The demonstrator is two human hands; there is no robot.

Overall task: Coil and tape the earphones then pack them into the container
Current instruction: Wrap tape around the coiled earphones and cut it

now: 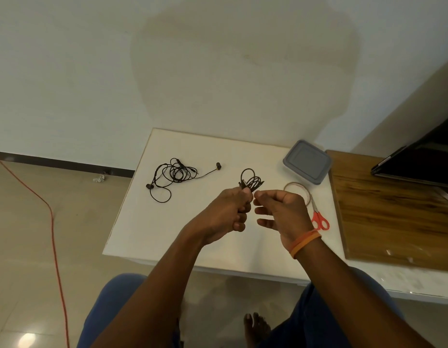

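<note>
Two hands work above a white table (pixel 142 222): left hand (pixel 225 217) pinches coiled black earphones (pixel 251 182); right hand (pixel 280 212), fingers loosely curled, holds nothing visible beside it.

Left of the container (pixel 307 162), the white table (pixel 147 222) is blocked only by loose earphones (pixel 176 173). Just before the container, passage is narrowed by a tape roll (pixel 297 187) and scissors (pixel 319 217).

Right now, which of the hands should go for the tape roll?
Probably the right hand: the tape roll lies just beyond it, and it seems to hold nothing. The left hand grips the coiled earphones.
</note>
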